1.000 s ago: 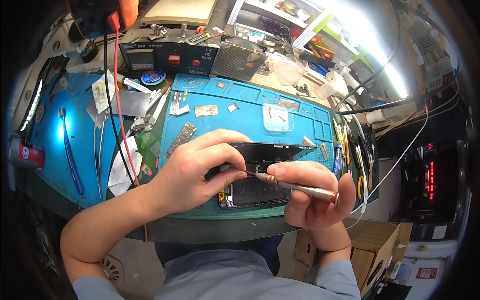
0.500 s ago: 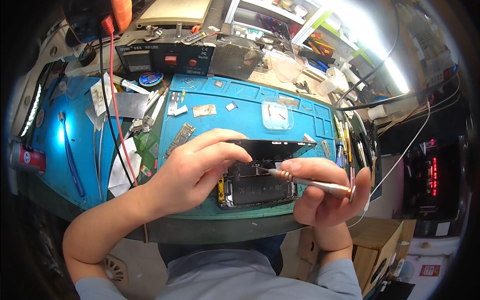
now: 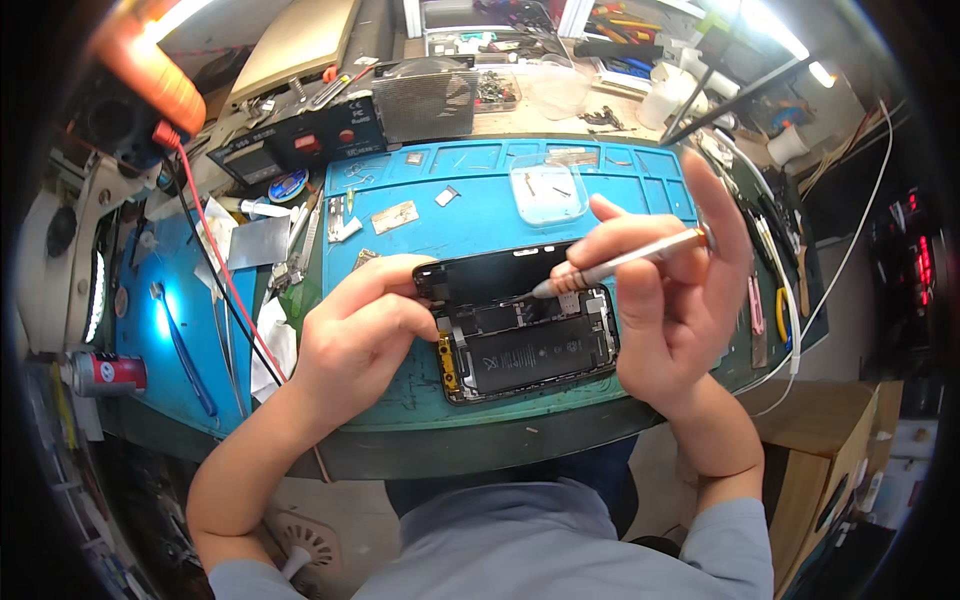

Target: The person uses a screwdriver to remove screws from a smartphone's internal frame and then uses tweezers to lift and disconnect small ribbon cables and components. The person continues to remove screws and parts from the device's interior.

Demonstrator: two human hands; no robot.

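- So the opened phone (image 3: 462, 387) is on the blue mat (image 3: 440, 225), right between the 2 hands, long axis running left to right and tipping up slightly at the right end.
- Its black panel (image 3: 480, 272) is tilted up along the far side. The body half faces up, with the dark battery (image 3: 540, 355) and a yellow strip (image 3: 447, 362) at the left end.
- Left hand (image 3: 350, 330): fingers bent around the panel's left end, thumb side by the body's far left corner. Honestly can't tell if they're pinching the panel or just propping it.
- Right hand (image 3: 690, 300): thumb and fingers wrapped on a silver pen-like driver (image 3: 655, 250), 1 finger sticking up past the butt end.
- Key relation imo is tip vs. seam: the driver slants down-left from the right hand, crossing the phone's long axis at an angle, its thin tip over the gap between panel and body, near the middle. Contact? Too small to tell.
- The phone's inside is left of and nearer the person than the right fingers; the left hand's closer to the yellow strip.
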